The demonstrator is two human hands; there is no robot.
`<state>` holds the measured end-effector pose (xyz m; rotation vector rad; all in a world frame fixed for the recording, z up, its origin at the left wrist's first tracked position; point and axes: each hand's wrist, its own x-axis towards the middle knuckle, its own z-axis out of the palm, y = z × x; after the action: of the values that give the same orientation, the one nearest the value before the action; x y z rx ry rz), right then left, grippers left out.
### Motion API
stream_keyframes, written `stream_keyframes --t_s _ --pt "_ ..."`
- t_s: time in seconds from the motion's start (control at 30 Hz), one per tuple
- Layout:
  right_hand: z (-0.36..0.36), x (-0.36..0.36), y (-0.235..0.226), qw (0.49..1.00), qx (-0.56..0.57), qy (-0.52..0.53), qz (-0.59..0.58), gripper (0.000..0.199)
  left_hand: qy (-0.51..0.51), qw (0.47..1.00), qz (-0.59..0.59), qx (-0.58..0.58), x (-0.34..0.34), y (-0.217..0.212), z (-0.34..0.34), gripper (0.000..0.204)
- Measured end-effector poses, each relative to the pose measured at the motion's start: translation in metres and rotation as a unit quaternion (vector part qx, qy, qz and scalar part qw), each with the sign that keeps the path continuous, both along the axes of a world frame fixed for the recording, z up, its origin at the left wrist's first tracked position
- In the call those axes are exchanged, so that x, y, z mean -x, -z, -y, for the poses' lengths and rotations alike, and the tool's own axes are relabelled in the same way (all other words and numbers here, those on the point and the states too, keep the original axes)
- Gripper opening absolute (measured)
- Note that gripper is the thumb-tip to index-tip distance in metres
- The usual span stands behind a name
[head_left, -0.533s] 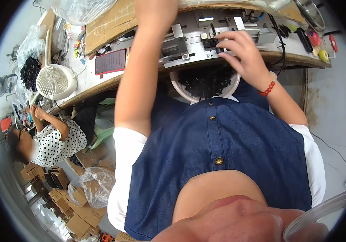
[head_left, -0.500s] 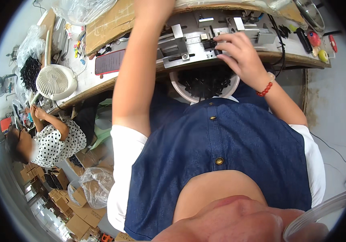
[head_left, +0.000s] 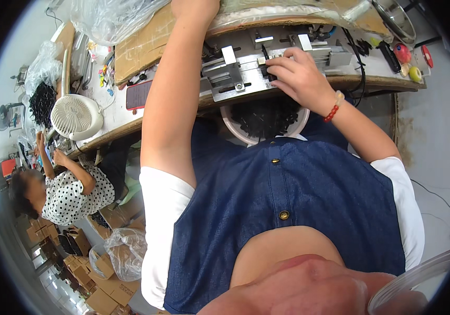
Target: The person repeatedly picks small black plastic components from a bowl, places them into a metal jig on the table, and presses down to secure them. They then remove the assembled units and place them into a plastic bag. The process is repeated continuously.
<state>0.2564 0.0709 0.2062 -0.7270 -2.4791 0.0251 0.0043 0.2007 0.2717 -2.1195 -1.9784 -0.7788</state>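
My right hand [head_left: 299, 73] is over the middle of a metal fixture [head_left: 246, 74] on the bench, its thumb and fingertips closing on a small black part [head_left: 270, 75] seated there. Stretched away to the far side, my left arm runs past the fixture; only the wrist and the back of my left hand [head_left: 196, 6] show at the top edge, so its fingers are out of sight. Below the bench edge, near my lap, a pale round basket [head_left: 227, 119] holds a heap of small black pieces [head_left: 267, 118].
A white fan [head_left: 77, 116] and a red-edged phone [head_left: 139, 95] are at the left. Cardboard [head_left: 141, 50] and clear plastic bags [head_left: 115, 20] lie along the far side. Farther left, another person [head_left: 75, 191] works at the bench. A black cable [head_left: 362, 63] hangs at the right.
My right hand has shifted left along the fixture, its fingers more curled round the black part. My left hand has slid farther beyond the top edge. The whole view has tilted slightly.
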Motion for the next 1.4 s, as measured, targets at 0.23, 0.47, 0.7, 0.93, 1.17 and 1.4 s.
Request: stream_keyframes --t_s 0.23,0.47,0.7,0.93,1.17,1.4 --pt "-0.116 -0.007 -0.061 0.985 -0.100 0.091 -0.104 0.025 0.097 0.956 0.270 -0.069 0.006 -0.002 0.070 0.019" --pt "-0.166 -0.011 -0.071 0.998 0.034 -0.045 0.027 0.014 0.247 0.931 0.267 -0.036 -0.045 0.051 0.177 0.025" --pt "-0.126 -0.005 -0.083 0.921 0.298 -0.043 -0.248 0.019 0.201 0.955 0.216 0.000 -0.061 0.096 0.186 0.025" --pt "-0.096 -0.034 -0.085 0.868 0.335 0.042 -0.364 0.021 0.194 0.959 0.204 -0.031 -0.067 0.102 0.183 0.026" --pt "-0.039 -0.024 -0.062 0.816 0.393 -0.014 -0.424 0.019 0.180 0.967 0.181 -0.007 -0.064 0.089 0.186 0.031" --pt "0.019 -0.020 -0.023 0.961 0.193 -0.007 -0.196 0.020 0.143 0.974 0.094 -0.146 -0.042 0.022 0.114 0.017"
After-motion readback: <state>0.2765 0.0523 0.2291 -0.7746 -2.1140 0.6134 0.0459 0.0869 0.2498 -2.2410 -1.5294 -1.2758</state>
